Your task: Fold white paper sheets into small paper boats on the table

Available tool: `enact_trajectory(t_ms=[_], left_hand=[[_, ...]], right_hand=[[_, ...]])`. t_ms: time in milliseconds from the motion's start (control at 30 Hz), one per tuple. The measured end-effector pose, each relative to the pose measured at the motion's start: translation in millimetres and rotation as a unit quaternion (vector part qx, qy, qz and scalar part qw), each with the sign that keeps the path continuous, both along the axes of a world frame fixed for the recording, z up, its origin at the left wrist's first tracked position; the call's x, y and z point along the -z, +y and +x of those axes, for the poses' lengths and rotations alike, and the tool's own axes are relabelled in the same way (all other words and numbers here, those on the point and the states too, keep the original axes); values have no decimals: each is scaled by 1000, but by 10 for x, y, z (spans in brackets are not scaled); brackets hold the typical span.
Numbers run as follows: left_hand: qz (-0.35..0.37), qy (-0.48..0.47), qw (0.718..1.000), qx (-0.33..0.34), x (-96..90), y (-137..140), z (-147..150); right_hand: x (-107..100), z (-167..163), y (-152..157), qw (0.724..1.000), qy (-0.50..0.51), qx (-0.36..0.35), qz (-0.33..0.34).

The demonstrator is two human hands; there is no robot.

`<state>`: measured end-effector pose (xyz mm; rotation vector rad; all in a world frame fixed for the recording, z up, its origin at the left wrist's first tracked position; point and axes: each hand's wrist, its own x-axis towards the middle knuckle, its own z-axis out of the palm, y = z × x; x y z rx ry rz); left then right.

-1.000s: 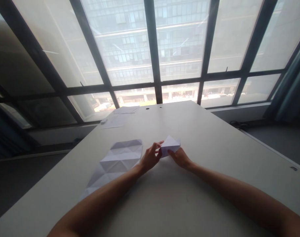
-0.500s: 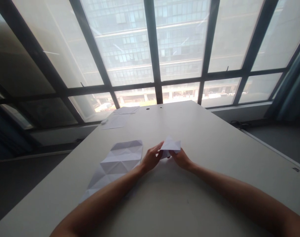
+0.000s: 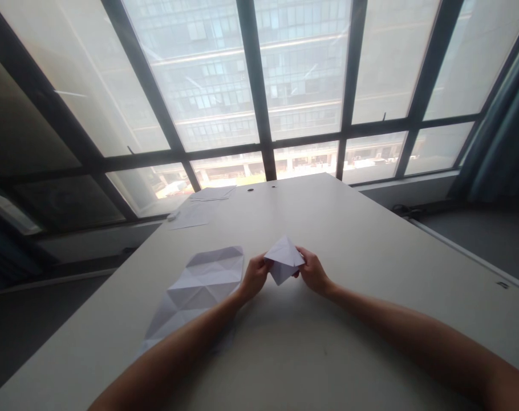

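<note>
1. Head view: a wall of windows (image 3: 302, 68) stands behind the far end of a white table (image 3: 285, 354).
2. A creased sheet (image 3: 206, 279) lies on the table to the left of the left hand. The left forearm (image 3: 182, 342) covers part of its near side.
3. Loose flat sheets (image 3: 189, 217) rest near the far left edge of the table, well apart from both hands.
4. The left hand (image 3: 255, 275) is closed on the left corner of the folded paper (image 3: 284, 257); its inner fingers are partly hidden.
5. The right hand (image 3: 313, 271) is closed on the right corner. Fingers show at the upper and lower edges of this grip.
6. The folded paper sits directly between the hands, touching both; neither hand is nearer. Its outline is roughly a diamond: one point faces the windows, the other faces the person. A fold edge crosses it from hand to hand. A definite long axis cannot be told.
</note>
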<state>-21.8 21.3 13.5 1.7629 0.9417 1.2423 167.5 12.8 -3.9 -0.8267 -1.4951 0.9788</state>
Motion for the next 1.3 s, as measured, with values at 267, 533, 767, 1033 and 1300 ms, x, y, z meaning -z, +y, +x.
enact_trajectory(t_ms=[267, 533, 767, 1033, 1300], left_hand=[[-64, -2, 997, 42, -34, -46, -2], [-208, -115, 968, 87, 12, 4, -12], [-90, -57, 993, 52, -87, -52, -20], [-191, -155, 962, 115, -48, -12, -63], [-271, -162, 919, 235, -161, -68, -189]], right_hand=[[-46, -24, -28, 999, 2, -44, -3], [40, 21, 55, 998, 30, -40, -26], [-10, 16, -51, 998, -58, -3, 10], [65, 78, -31, 999, -18, 8, 40], [83, 126, 48, 998, 47, 26, 27]])
